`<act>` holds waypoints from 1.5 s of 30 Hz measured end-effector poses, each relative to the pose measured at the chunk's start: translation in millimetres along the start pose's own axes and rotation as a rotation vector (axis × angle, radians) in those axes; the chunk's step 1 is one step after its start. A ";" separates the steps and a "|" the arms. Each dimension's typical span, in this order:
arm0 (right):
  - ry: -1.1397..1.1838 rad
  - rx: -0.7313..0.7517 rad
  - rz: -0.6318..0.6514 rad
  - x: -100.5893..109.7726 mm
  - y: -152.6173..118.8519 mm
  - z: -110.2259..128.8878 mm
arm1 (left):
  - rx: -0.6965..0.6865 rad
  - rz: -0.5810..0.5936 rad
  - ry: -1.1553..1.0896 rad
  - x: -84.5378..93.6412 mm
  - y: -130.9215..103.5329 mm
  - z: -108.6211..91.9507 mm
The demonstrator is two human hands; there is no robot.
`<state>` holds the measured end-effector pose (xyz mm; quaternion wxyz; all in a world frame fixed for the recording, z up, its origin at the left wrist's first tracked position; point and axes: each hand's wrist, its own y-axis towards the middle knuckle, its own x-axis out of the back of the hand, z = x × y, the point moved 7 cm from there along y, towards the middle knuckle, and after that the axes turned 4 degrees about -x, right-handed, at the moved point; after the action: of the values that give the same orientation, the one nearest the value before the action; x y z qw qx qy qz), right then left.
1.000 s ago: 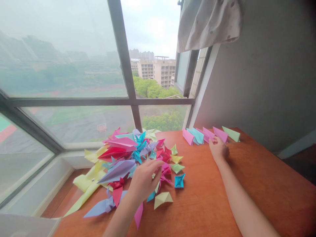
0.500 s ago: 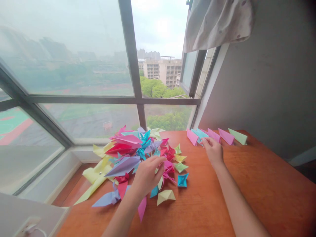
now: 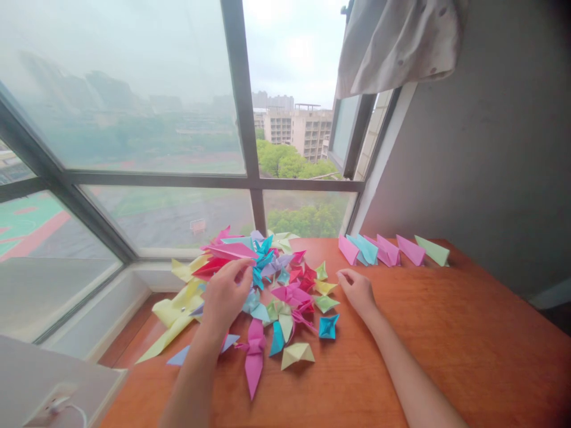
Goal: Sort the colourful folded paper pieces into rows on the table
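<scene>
My left hand (image 3: 228, 292) is over the left part of a heap of folded-paper figures. Its fingers are curled, with a small gap between thumb and forefinger. A pink paper plane (image 3: 229, 251) lies right by its fingertips; whether they touch it I cannot tell. The hand hides most of a lavender plane. Apart from the heap, my right hand (image 3: 358, 292) is just above the table, fingertips drawn together with nothing visible in them. Closest to it are a yellow paper boat (image 3: 325, 288) and a green one (image 3: 326, 304). A magenta paper crane (image 3: 254, 356) lies in front.
Several paper planes, among them a blue one (image 3: 366, 249) and a green one (image 3: 432, 251), stand in a row along the back edge of the wooden table (image 3: 468, 333). A blue folded box (image 3: 328, 326) sits right of the heap. Windows border the table behind.
My right hand has left the row of planes, moving left and nearer. My left hand has shifted left across the heap, uncovering the magenta crane and several figures. The view has shifted slightly.
</scene>
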<state>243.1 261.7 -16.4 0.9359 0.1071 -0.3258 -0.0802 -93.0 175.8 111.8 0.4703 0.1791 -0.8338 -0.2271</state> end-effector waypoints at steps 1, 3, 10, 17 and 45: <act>-0.005 0.007 0.004 -1.3 0.1 -0.3 | 0.031 -0.009 0.035 5.9 2.7 6.9; -0.016 0.017 0.011 -3.4 0.3 -0.9 | 0.094 -0.021 0.101 16.7 8.8 18.3; -0.033 0.040 0.002 -4.2 1.2 -1.4 | 0.157 0.210 0.372 5.8 31.8 19.0; -0.016 0.067 -0.004 -2.1 -0.4 4.4 | 0.140 0.283 0.360 -20.4 43.9 20.2; -0.058 0.529 -0.029 6.1 -45.1 103.5 | -0.336 0.282 -0.332 -75.7 -20.2 -102.7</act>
<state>179.3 201.5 55.0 0.8645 0.3500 -0.3607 -0.0086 35.0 176.1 94.2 0.3772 -0.0590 -0.8668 -0.3208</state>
